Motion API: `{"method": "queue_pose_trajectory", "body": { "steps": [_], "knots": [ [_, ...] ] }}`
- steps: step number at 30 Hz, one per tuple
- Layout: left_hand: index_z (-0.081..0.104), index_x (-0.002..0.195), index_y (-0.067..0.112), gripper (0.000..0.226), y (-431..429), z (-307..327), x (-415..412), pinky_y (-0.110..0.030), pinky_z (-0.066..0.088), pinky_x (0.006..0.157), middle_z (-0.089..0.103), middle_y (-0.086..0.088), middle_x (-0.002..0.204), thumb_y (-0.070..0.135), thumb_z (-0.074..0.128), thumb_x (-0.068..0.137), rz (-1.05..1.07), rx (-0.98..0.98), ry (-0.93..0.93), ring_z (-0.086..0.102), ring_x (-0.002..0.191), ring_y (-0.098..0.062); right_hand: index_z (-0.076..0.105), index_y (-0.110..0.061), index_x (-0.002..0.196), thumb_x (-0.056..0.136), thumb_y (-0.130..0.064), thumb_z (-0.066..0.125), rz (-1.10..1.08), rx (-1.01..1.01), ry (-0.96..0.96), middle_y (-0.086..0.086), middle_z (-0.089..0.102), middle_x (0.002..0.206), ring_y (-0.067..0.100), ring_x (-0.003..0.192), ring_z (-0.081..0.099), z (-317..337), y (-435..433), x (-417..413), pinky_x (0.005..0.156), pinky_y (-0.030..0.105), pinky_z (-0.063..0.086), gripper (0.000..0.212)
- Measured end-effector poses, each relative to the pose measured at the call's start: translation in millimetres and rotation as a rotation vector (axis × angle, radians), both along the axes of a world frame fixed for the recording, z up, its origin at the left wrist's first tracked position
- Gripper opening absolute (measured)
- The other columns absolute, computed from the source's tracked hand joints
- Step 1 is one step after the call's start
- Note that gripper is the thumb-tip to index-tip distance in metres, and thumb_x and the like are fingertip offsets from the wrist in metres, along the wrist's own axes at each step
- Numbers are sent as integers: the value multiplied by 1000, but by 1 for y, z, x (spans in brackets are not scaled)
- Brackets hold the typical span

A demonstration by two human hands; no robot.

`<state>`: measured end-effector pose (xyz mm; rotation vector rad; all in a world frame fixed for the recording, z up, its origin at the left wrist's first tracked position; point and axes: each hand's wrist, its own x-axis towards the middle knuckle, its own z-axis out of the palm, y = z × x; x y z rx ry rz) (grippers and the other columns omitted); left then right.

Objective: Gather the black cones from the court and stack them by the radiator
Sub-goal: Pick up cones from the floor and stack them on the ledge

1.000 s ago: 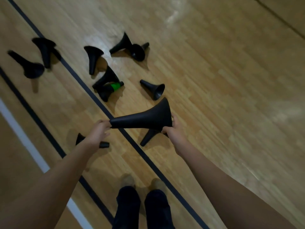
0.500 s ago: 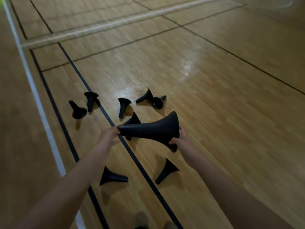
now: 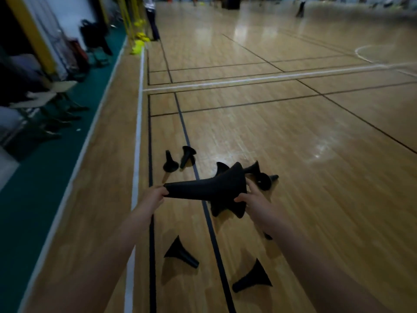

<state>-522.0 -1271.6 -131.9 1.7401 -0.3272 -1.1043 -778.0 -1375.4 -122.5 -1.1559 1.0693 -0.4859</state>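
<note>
Black flared plastic cone (image 3: 209, 188) is held level in the air at the middle of the view, its narrow tip toward nine o'clock and its wide mouth toward three o'clock; whether more are nested inside it cannot be told. The left hand (image 3: 153, 197) pinches the tip and the right hand (image 3: 255, 202) curls round the rim of the mouth, so the hands are clamped on its two ends, apart from each other. More black cones lie on their sides on the varnished wooden court floor (image 3: 304, 154) around it. A near-left cone (image 3: 178, 250) and a near-right cone (image 3: 252, 279) lie at six o'clock, on either side of a black court line (image 3: 185, 132). A far pair of cones (image 3: 169, 166) lies at eleven o'clock. A cluster of cones (image 3: 262, 180) at two o'clock is partly hidden behind the mouth. A green floor strip (image 3: 33, 199) and blurred chairs (image 3: 52, 96) run along at nine o'clock.
</note>
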Motion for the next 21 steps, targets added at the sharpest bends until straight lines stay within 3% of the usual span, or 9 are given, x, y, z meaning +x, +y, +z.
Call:
{"method": "queue_pose_trajectory", "body": {
  "steps": [2,5,8,11,13,16,17,21],
  "knots": [
    [56,122,1,34,31,8,1,-27,39,96,56,-13,127,14,54,91,35,-31,-37,52,117,-22,41,-37,136,83,-3,56,56,-25,-17,1,53,127,21,110,56,3,11,14,96,42,48,65],
    [58,116,5,31,83,17,-1,-29,37,97,55,-10,122,16,54,87,110,-40,-107,50,115,-22,40,-35,137,85,1,53,170,6,-48,-3,55,119,16,101,56,7,35,33,83,33,50,65],
    [65,103,19,23,130,23,2,-33,39,97,59,-9,121,15,52,85,173,-22,-196,52,113,-22,34,-33,145,87,2,51,262,50,-62,5,50,135,24,112,55,7,57,51,94,41,51,70],
    [61,123,18,36,176,30,7,-33,40,101,58,-5,125,15,49,90,249,26,-283,51,115,-19,30,-33,148,89,3,50,359,88,-71,6,48,137,25,110,56,11,81,71,85,37,53,72],
    [59,127,17,37,199,33,8,-28,42,90,59,-4,122,15,47,92,299,46,-304,53,106,-16,30,-31,147,90,5,49,417,85,-66,5,48,133,21,102,57,15,101,83,72,30,52,71],
    [59,113,20,24,242,36,15,-16,39,63,61,4,98,11,47,94,394,27,-330,55,81,-5,28,-30,148,88,7,49,499,98,-74,6,47,133,23,104,57,19,133,107,70,29,50,73],
    [59,116,19,25,254,36,18,-16,39,64,61,4,100,12,49,94,413,40,-343,54,83,-6,28,-30,148,88,7,49,525,98,-69,7,47,134,25,109,56,20,142,116,71,30,50,73],
    [56,129,11,38,306,34,44,-28,36,91,56,-3,125,13,53,91,530,93,-352,50,113,-19,29,-32,147,87,7,50,596,104,-43,7,47,137,27,115,54,23,180,158,83,35,52,75]
  ]
}}
